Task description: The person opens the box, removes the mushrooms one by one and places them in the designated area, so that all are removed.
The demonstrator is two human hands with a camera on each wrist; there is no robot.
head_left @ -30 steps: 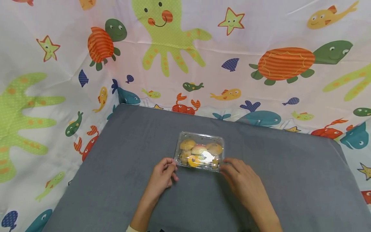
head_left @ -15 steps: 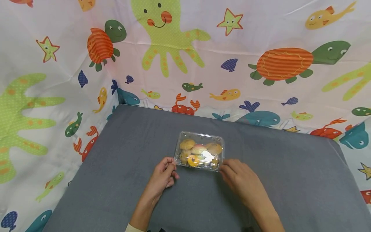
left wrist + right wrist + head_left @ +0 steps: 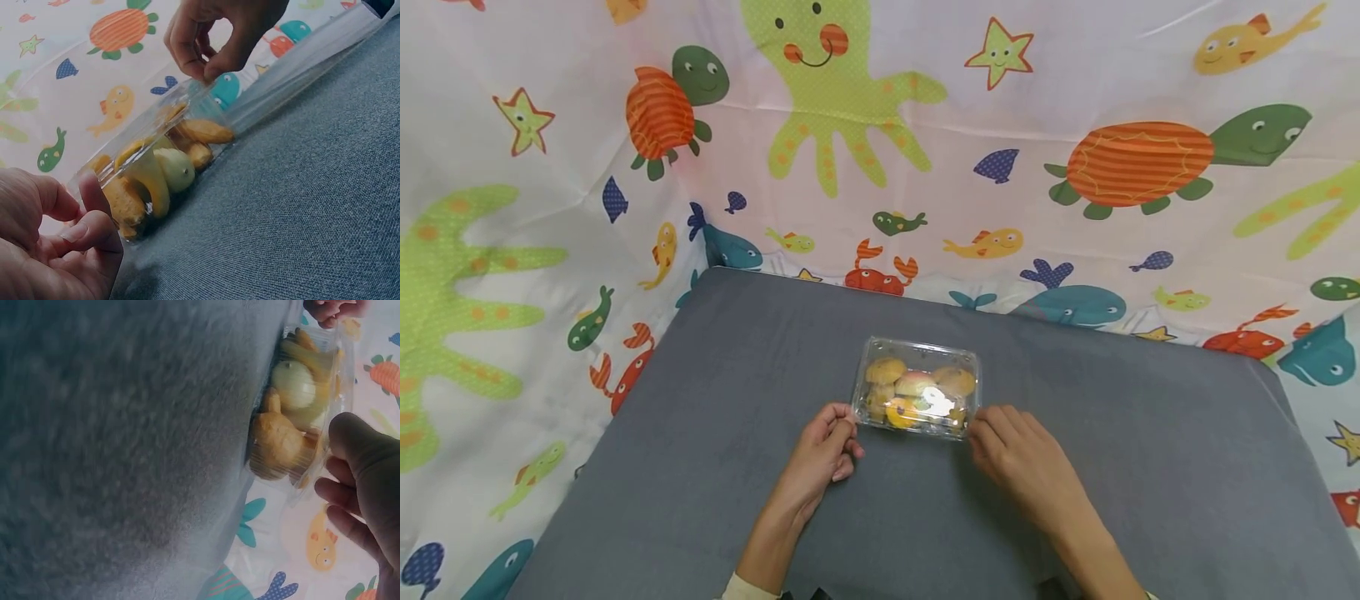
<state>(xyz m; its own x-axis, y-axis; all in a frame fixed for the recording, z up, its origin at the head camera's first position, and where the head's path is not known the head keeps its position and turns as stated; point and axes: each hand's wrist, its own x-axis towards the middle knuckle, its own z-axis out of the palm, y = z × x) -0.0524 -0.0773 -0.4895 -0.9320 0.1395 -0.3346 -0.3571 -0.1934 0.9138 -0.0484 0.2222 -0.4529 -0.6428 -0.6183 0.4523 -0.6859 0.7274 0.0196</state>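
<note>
A clear plastic clamshell box (image 3: 917, 350) lies on the grey cloth, its lid down. Through the plastic show several brownish-yellow lumpy pieces (image 3: 278, 440), a curved yellow piece (image 3: 153, 184) and a pale green round one (image 3: 176, 169). My left hand (image 3: 827, 446) pinches the lid's rim at the near left corner between thumb and finger. At the near right corner my right hand (image 3: 1018, 462) has its thumb and fingertips on the same rim. Glare on the lid hides part of the contents.
Grey cloth (image 3: 700, 467) covers the table around the box. A white curtain (image 3: 925, 50) printed with sea animals hangs along the back and left side.
My right hand's fingers have drawn in slightly at the box's near right corner. The left hand and the box stay nearly in place.
</note>
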